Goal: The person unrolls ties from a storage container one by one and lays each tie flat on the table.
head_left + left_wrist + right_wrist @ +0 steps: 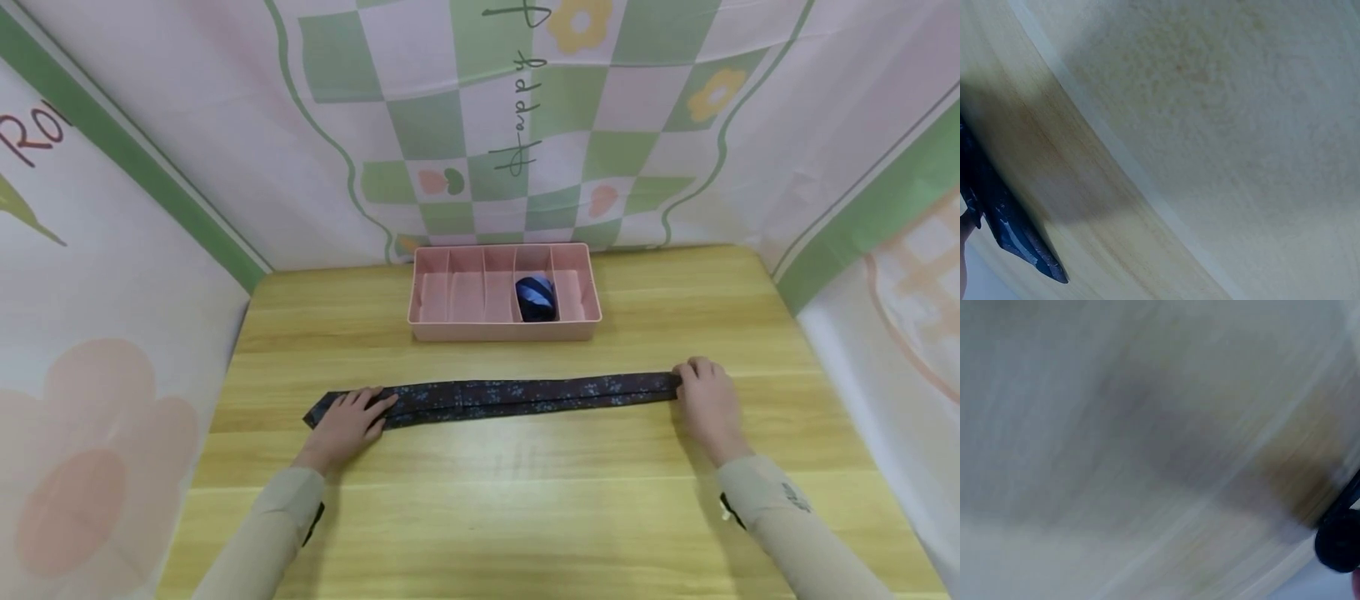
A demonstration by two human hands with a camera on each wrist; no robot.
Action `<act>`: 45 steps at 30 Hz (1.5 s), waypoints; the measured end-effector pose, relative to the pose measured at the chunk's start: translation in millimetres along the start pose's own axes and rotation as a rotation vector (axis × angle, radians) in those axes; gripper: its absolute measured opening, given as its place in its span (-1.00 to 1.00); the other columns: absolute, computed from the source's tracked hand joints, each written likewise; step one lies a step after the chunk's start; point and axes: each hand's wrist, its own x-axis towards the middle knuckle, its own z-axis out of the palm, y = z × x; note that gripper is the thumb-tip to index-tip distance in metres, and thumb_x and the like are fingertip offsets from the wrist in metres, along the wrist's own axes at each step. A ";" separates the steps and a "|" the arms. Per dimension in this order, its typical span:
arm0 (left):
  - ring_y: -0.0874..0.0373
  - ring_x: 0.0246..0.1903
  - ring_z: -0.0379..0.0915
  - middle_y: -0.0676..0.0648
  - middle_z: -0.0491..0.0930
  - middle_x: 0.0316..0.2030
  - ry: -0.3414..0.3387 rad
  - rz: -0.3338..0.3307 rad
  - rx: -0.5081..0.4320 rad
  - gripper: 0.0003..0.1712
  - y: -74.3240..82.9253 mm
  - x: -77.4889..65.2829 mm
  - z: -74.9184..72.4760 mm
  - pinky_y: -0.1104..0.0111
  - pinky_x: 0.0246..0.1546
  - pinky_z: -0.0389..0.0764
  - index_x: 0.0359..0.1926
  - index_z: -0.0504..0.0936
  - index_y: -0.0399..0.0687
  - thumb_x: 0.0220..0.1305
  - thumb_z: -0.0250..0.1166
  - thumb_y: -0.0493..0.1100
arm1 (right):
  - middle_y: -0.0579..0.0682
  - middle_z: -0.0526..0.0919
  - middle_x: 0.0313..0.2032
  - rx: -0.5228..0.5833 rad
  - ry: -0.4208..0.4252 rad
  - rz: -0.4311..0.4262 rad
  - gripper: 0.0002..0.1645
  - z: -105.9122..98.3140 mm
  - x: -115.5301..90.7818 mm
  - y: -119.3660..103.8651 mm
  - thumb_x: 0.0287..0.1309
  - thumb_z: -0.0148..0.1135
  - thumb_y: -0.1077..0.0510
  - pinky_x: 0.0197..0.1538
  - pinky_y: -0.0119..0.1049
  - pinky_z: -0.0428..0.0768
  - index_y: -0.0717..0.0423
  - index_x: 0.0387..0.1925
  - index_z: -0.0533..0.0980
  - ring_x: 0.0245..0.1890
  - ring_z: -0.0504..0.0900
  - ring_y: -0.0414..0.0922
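Observation:
A dark necktie (525,398) with small blue flowers lies stretched across the table, its seamed back facing up. My left hand (347,428) rests on it near the pointed end, fingers spread over the cloth. That tip (1035,259) also shows at the lower left of the left wrist view, beside a sliver of a finger. At the tie's other end my right hand (708,408) grips the cloth between curled fingers and thumb. A dark round roll of the tie (1339,542) appears at the right edge of the right wrist view, which is blurred.
Behind the tie stands a pink box (502,332) divided into several compartments. A rolled blue striped tie (536,298) sits in its second compartment from the right. The wooden table (487,517) meets a printed cloth backdrop (427,125) at the back, with cloth along both sides.

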 end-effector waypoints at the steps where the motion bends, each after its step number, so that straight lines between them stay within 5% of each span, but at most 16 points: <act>1: -0.16 0.34 0.22 -0.13 0.27 0.38 -0.001 -0.003 0.000 -0.47 0.2 -0.2 -0.1 -0.13 0.34 0.26 0.40 0.27 0.20 0.45 -0.02 0.03 | 0.45 0.47 -0.11 -0.019 -0.006 -0.013 -0.61 -0.4 -0.1 1.5 -0.17 0.22 0.52 0.02 0.26 0.47 0.49 -0.17 0.49 -0.09 0.43 0.39; 6: -0.15 0.34 0.22 -0.13 0.27 0.38 0.005 -0.006 0.008 -0.47 0.1 -1.1 1.2 -0.14 0.34 0.26 0.40 0.28 0.18 0.45 -0.01 0.03 | 0.45 0.51 -0.11 -0.084 -0.037 -0.023 -0.53 -0.3 -3.0 9.5 -0.30 0.24 0.57 0.10 0.28 0.43 0.52 -0.16 0.51 -0.04 0.42 0.40; 11: -0.14 0.35 0.20 -0.12 0.25 0.39 0.000 -0.014 0.014 -0.47 -0.3 -0.8 3.2 -0.13 0.36 0.24 0.41 0.25 0.20 0.46 -0.04 0.04 | 0.40 0.57 -0.19 -0.068 0.062 -0.017 -0.75 3.2 -5.5 15.3 -0.01 0.22 0.41 0.00 0.21 0.52 0.49 -0.23 0.54 -0.13 0.50 0.35; 15: -0.14 0.35 0.21 -0.11 0.25 0.39 0.004 -0.013 0.018 -0.46 -1.1 0.3 6.0 -0.13 0.36 0.24 0.42 0.24 0.22 0.47 -0.06 0.05 | 0.41 0.55 -0.15 -0.076 0.036 0.021 -0.73 3.1 -6.3 18.0 0.01 0.21 0.42 0.02 0.23 0.50 0.47 -0.19 0.52 -0.11 0.48 0.36; 22: -0.14 0.33 0.24 -0.12 0.28 0.37 0.023 0.003 0.032 -0.47 -2.7 0.8 8.6 -0.13 0.33 0.28 0.41 0.26 0.20 0.46 -0.03 0.04 | 0.47 0.46 -0.01 -0.130 -0.097 0.071 -0.52 -1.3 -5.5 22.3 -0.20 0.23 0.50 0.14 0.30 0.40 0.51 -0.10 0.48 0.01 0.38 0.42; 32: -0.15 0.33 0.23 -0.13 0.26 0.38 0.020 0.000 0.035 -0.46 -0.7 -0.3 6.3 -0.13 0.33 0.27 0.41 0.26 0.18 0.46 -0.03 0.04 | 0.50 0.41 0.02 -0.094 -0.079 0.124 -0.43 -3.1 -10.4 38.4 -0.33 0.23 0.53 0.18 0.27 0.37 0.60 -0.08 0.45 0.01 0.36 0.42; 45: -0.16 0.34 0.21 -0.13 0.25 0.39 0.015 -0.007 0.025 -0.46 0.7 -1.1 5.5 -0.15 0.34 0.26 0.42 0.25 0.18 0.46 -0.04 0.03 | 0.64 0.23 0.16 0.000 -0.074 0.203 -0.52 -4.2 -17.9 47.4 0.04 0.02 0.41 0.18 0.37 0.29 0.73 -0.02 0.37 0.07 0.26 0.53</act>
